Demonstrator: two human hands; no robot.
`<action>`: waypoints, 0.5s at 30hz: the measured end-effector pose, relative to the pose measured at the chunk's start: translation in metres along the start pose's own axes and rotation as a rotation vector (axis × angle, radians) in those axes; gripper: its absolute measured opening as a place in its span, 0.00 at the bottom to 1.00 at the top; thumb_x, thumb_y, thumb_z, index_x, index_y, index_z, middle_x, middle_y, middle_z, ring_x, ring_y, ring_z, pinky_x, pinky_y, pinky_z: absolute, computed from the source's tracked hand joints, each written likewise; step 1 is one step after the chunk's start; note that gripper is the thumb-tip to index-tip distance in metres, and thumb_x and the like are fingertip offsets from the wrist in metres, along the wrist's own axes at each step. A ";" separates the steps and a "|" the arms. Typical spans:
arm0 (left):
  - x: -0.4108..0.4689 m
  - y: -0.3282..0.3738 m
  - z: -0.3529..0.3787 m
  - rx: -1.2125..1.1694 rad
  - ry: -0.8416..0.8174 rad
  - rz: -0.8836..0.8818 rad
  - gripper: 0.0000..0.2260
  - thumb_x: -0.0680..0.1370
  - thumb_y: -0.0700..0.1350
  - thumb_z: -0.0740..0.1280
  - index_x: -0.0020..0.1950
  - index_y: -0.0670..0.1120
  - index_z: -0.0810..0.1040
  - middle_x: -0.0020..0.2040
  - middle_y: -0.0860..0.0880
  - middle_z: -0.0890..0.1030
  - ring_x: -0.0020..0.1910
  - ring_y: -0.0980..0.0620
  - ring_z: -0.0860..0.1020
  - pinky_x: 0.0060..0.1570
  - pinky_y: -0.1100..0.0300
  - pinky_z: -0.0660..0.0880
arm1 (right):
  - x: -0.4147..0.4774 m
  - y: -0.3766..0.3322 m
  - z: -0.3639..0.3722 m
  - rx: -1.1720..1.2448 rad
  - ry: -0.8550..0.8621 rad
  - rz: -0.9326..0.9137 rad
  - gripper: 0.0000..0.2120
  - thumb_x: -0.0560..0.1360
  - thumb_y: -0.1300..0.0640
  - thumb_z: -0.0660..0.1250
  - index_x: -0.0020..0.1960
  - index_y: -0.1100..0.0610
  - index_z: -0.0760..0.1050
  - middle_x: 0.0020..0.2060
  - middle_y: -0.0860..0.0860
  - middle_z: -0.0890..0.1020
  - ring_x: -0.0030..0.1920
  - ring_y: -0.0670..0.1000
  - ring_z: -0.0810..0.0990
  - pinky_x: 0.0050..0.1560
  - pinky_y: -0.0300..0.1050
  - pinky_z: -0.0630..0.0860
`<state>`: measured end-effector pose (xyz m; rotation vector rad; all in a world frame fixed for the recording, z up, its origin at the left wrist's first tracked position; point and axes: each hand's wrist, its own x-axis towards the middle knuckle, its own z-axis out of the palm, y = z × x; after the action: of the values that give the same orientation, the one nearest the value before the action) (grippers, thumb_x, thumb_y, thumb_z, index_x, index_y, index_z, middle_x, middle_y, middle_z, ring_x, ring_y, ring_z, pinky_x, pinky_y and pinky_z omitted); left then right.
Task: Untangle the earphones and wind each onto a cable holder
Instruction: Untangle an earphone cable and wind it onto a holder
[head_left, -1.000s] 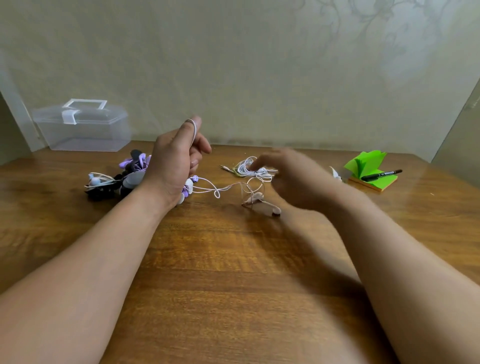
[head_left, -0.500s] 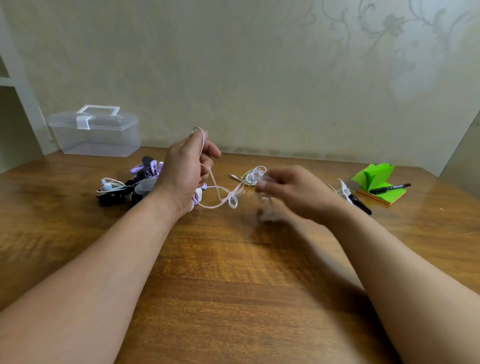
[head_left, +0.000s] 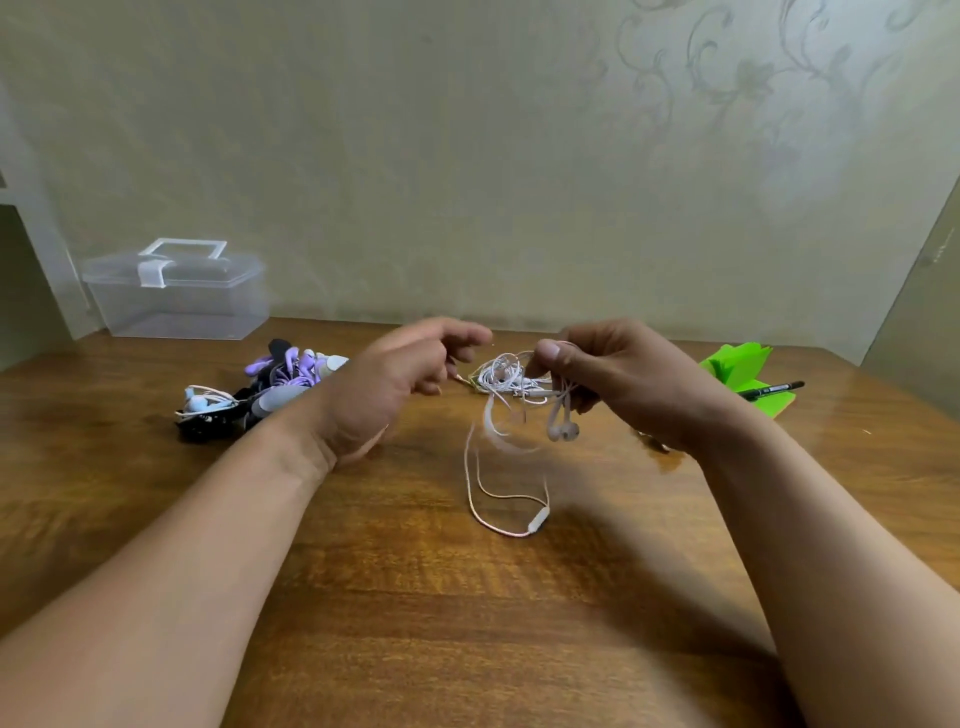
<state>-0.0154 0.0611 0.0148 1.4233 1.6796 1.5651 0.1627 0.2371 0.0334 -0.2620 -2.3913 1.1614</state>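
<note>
My right hand (head_left: 618, 379) pinches a pale pink earphone cable (head_left: 506, 512) above the wooden table (head_left: 467, 623). Its two earbuds (head_left: 563, 430) dangle below my fingers, and a loop with the inline remote hangs down toward the tabletop. A coil of white earphones (head_left: 501, 376) lies just behind, between my hands. My left hand (head_left: 395, 384) hovers left of the cable with loosely curled fingers, holding nothing that I can see. A pile of purple, black and white earphones and holders (head_left: 254, 395) sits at the left.
A clear plastic box (head_left: 176, 291) with a white latch stands at the back left by the wall. At the right lie green sticky notes (head_left: 743, 369) with a black pen (head_left: 774, 389) across them.
My left hand has let the cable slip off its raised finger and dropped lower. My right hand lifted the pink earphones, so the buds and a long loop now hang free.
</note>
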 end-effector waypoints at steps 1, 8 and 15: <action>0.001 -0.001 0.002 0.009 0.041 0.016 0.22 0.74 0.48 0.63 0.68 0.48 0.79 0.58 0.50 0.80 0.55 0.60 0.77 0.54 0.68 0.71 | 0.000 0.000 0.001 0.007 -0.009 -0.006 0.12 0.82 0.49 0.67 0.51 0.53 0.87 0.38 0.54 0.85 0.37 0.47 0.79 0.39 0.41 0.77; 0.004 -0.008 0.017 0.083 -0.006 0.017 0.08 0.83 0.42 0.67 0.47 0.38 0.79 0.44 0.44 0.83 0.44 0.52 0.81 0.51 0.55 0.79 | 0.004 0.003 0.006 0.053 -0.001 -0.009 0.12 0.77 0.51 0.73 0.46 0.61 0.82 0.36 0.54 0.85 0.36 0.49 0.82 0.41 0.47 0.80; 0.001 -0.002 0.022 -0.270 0.127 -0.052 0.08 0.82 0.35 0.63 0.44 0.41 0.74 0.43 0.39 0.82 0.37 0.46 0.80 0.38 0.56 0.80 | 0.002 0.008 0.000 0.082 -0.082 0.046 0.10 0.79 0.49 0.71 0.51 0.56 0.84 0.38 0.52 0.84 0.42 0.51 0.83 0.50 0.52 0.81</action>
<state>0.0026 0.0722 0.0075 1.1568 1.4918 1.8062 0.1604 0.2425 0.0278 -0.2481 -2.4121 1.3119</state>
